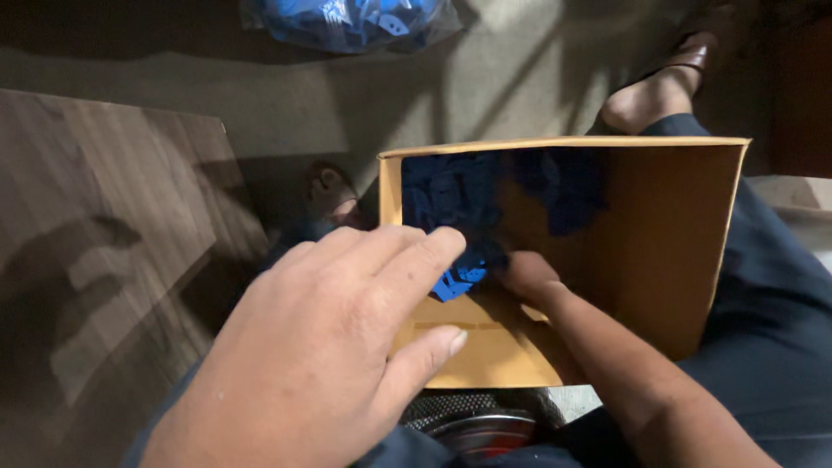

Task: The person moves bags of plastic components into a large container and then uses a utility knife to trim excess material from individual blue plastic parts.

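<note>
My left hand is spread, palm down, fingers apart. It rests on the near left edge of the open cardboard box, with the fingertips reaching over the left wall and the thumb lying against the box's near left corner.

My right hand is inside the box, near the middle of its floor. The fingers are curled down into the blue plastic pieces; I cannot tell whether they are pinching a piece or only touching the heap.

The blue pieces lie against the far left corner of the box and extend along its far wall, mostly in shadow. A few lighter blue pieces show just below my left fingertips.

The box is plain brown, rectangular, and sits on my lap on dark blue trousers.

A wood-grain board lies left of the box. A clear plastic bag of blue parts rests on the floor beyond the box, at the far edge of the view.
</note>
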`<state>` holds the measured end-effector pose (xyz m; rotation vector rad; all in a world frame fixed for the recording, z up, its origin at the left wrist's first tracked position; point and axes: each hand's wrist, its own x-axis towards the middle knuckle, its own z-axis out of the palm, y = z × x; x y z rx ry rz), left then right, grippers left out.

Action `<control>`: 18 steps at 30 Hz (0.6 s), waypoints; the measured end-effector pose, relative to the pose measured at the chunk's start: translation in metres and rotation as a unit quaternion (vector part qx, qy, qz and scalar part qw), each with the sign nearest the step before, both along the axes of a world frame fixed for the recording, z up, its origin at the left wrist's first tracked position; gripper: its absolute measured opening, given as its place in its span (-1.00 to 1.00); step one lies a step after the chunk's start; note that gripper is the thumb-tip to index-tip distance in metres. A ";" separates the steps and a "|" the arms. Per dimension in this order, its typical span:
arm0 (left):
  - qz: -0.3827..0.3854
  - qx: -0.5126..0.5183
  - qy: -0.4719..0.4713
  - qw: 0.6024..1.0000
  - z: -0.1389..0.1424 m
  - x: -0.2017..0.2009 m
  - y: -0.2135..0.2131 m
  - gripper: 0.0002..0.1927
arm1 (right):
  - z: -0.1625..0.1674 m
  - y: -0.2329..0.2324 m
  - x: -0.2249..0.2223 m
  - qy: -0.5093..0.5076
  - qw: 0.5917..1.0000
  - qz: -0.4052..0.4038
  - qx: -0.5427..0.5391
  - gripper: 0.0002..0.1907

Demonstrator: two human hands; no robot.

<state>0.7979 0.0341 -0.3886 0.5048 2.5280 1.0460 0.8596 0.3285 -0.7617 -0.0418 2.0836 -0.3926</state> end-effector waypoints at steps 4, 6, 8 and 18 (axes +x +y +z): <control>-0.003 0.008 -0.023 1.000 0.000 -0.001 0.001 -0.44 | -0.010 0.006 0.004 -0.035 0.999 0.027 0.002 -0.50; -0.002 0.007 -0.030 1.000 0.001 -0.001 0.001 -0.44 | -0.014 0.006 0.008 -0.035 0.997 0.061 0.017 -0.61; -0.003 0.007 -0.028 1.000 0.001 -0.002 0.001 -0.44 | -0.016 0.007 0.010 0.024 0.995 0.089 0.022 -0.65; 0.010 -0.006 -0.001 1.000 0.002 -0.001 0.004 -0.45 | -0.011 0.038 -0.005 -0.019 0.997 -0.073 0.000 -0.67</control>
